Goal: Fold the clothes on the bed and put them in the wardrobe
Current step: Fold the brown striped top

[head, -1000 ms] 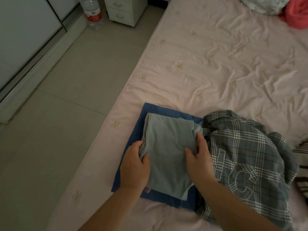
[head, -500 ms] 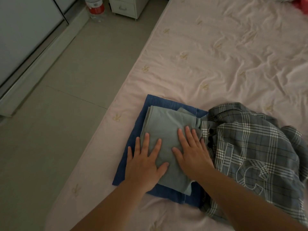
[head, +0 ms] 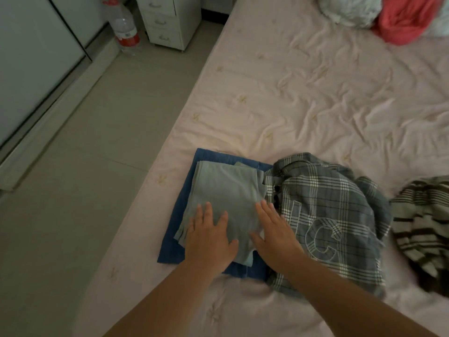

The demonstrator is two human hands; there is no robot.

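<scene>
A folded grey-green garment (head: pixel 226 190) lies on top of a folded blue garment (head: pixel 184 190) near the left edge of the bed (head: pixel 303 98). My left hand (head: pixel 209 235) rests flat on the near left part of the grey-green garment, fingers spread. My right hand (head: pixel 274 232) lies flat on its near right edge, partly over a crumpled grey plaid shirt (head: pixel 335 215) with large letters. A striped garment (head: pixel 422 220) lies unfolded further right.
The wardrobe's sliding doors (head: pixel 36 57) run along the left wall across a tiled floor (head: pixel 85 178). A water bottle (head: pixel 125 27) and a small white drawer unit (head: pixel 167 20) stand at the far end. Pale and red bundles (head: pixel 408 18) lie at the bed's far right.
My hands went from gripping the grey-green garment's sides to lying flat on it, then slid toward its near edge. The view tilted up, showing more of the bed.
</scene>
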